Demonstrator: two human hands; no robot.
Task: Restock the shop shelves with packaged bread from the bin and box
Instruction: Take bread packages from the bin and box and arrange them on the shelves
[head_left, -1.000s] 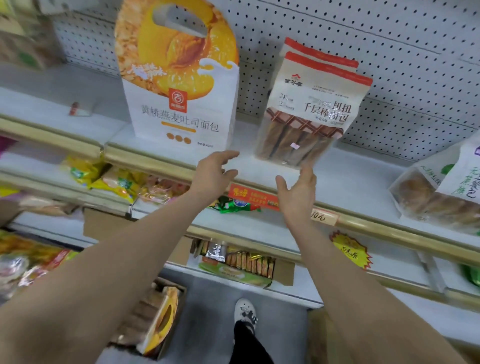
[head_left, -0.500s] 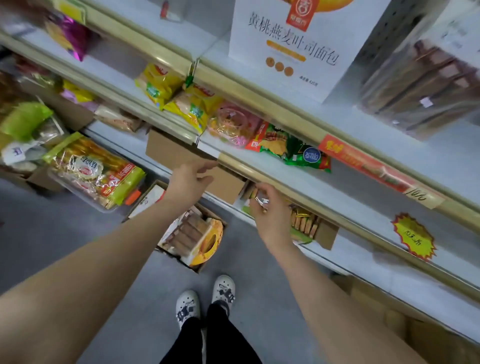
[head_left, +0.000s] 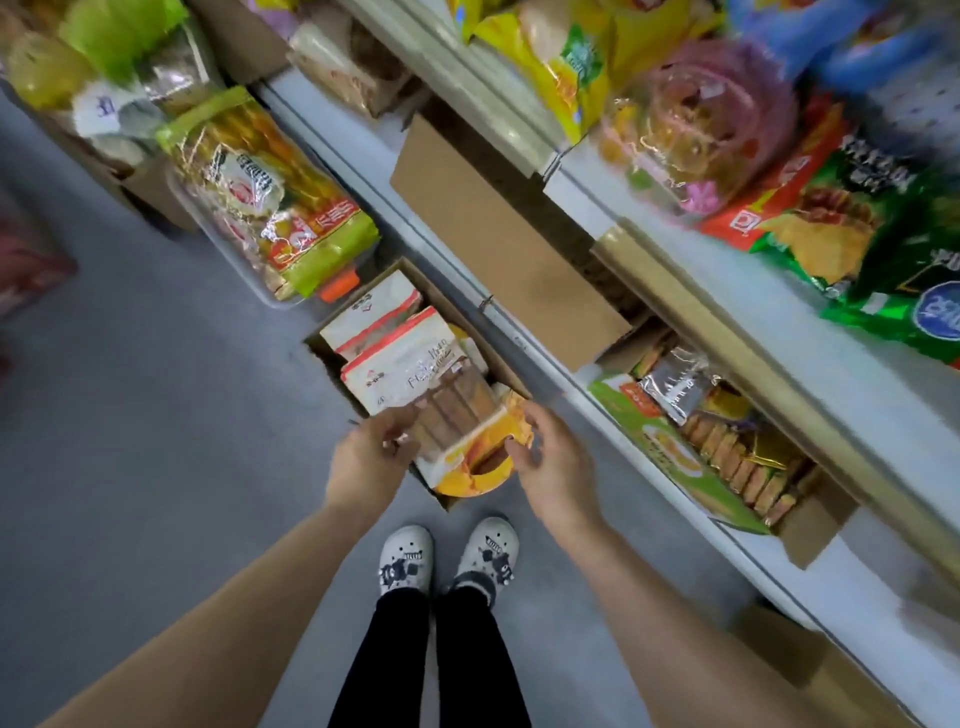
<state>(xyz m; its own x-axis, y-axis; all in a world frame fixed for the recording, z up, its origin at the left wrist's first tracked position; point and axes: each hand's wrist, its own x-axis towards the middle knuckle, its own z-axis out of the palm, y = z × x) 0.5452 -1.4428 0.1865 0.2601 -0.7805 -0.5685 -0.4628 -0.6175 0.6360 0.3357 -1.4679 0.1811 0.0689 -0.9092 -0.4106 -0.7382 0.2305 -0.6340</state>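
A cardboard box (head_left: 457, 317) sits on the grey floor (head_left: 156, 415) beside the bottom shelf (head_left: 519, 340), with bread packs stacked inside. The left hand (head_left: 370, 456) curls at the near edge of the top stick-bread pack (head_left: 415, 371); I cannot tell whether it grips. The right hand (head_left: 551, 460) hovers loose-fingered and empty over the orange pack (head_left: 475, 475).

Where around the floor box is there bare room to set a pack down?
Free: grey floor left of the cardboard box; white shelf strip before the green snack bags. Crowded: the box, full of bread packs, and the heaped clear bin.
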